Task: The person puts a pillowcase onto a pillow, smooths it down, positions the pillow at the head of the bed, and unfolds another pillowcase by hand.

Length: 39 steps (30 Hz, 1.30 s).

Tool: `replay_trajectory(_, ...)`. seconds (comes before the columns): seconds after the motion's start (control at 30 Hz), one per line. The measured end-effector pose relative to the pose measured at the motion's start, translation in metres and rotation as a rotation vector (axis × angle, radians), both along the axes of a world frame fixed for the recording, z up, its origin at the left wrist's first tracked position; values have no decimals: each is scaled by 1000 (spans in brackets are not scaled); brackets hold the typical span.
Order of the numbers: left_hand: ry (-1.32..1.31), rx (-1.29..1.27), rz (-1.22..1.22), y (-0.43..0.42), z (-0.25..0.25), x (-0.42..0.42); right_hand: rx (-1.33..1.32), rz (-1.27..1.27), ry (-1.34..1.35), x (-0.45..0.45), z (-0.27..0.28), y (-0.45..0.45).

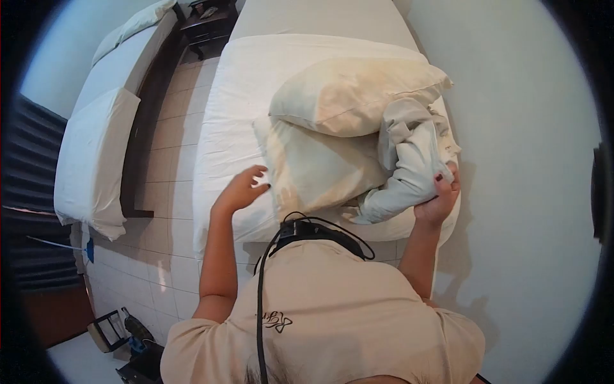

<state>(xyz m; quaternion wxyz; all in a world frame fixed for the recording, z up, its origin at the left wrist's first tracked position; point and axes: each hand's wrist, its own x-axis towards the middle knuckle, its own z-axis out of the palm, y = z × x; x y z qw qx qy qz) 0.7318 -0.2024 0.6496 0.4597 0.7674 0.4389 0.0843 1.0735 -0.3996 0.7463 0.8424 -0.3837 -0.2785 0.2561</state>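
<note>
Two stained off-white pillows lie on the bed in front of me. The upper pillow (358,96) rests partly over the lower pillow (320,166). At their right is a crumpled white cloth (412,163) that looks like a pillowcase, bunched with its grey-looking folds upward. My right hand (440,200) grips the cloth's right edge, fingers closed with the thumb on top. My left hand (240,190) is held just left of the lower pillow, its fingers apart and nothing in them.
The bed (236,83) has a white sheet and stands close to the wall (524,160) on my right. Tiled floor (176,137) separates it from a second bed (96,153). A dark wooden nightstand (208,22) is at the far end. A black cable (261,301) hangs down my front.
</note>
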Motion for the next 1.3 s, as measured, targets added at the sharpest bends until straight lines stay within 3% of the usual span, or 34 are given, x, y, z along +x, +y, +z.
replay_trajectory(0.07,139,-131,-94,4,-1,-6,46,-48,-115,-25,26,15)
replay_trajectory(0.17,146,-97,-88,6,-19,-22,149,-160,-326,-50,25,42)
replay_trajectory(0.23,104,-18,-73,14,-68,-39,-36,-306,-930,-60,14,72)
replay_trajectory(0.27,62,119,46,17,-102,-49,-107,-256,-975,-70,6,91)
replay_trajectory(0.3,21,253,170,20,-133,-59,-180,-201,-1021,-79,-9,112)
replay_trajectory(0.33,239,229,283,16,-159,-69,-302,-181,-1045,-83,-36,127)
replay_trajectory(0.4,238,362,293,-8,-208,-101,-404,-232,-1244,-90,-117,144)
replay_trajectory(0.43,234,505,288,-18,-220,-115,-372,-308,-1419,-91,-154,145)
replay_trajectory(0.5,251,472,291,-24,-215,-113,-687,-84,-1657,-107,-189,124)
replay_trajectory(0.6,319,402,169,0,-210,-115,-550,-142,-1724,-130,-200,110)
replay_trajectory(0.67,301,416,102,31,-207,-117,-1034,368,-1636,-141,-207,100)
replay_trajectory(0.7,274,439,34,53,-205,-112,-1044,367,-1631,-144,-220,101)
replay_trajectory(0.8,270,493,10,130,-212,-81,-1033,411,-1652,-136,-322,124)
replay_trajectory(0.83,206,480,-4,155,-208,-68,-1072,525,-1277,-148,-249,137)
replay_trajectory(0.9,91,445,21,202,-202,-35,-1207,573,-1288,-148,-199,164)
replay_trajectory(0.93,45,420,61,223,-202,-20,-1109,547,-1403,-145,-195,173)
replay_trajectory(1.03,-75,393,161,277,-206,26,-1178,567,-1562,-132,-239,173)
replay_trajectory(1.07,-88,388,175,287,-204,37,-1077,529,-1534,-136,-229,176)
replay_trajectory(1.1,-85,412,190,294,-199,43,-1043,485,-1471,-130,-259,169)
replay_trajectory(1.2,-70,458,230,312,-210,51,-1066,622,-1589,-120,-288,171)
replay_trajectory(1.3,-1,479,242,324,-218,57,-1310,793,-1700,-106,-310,166)
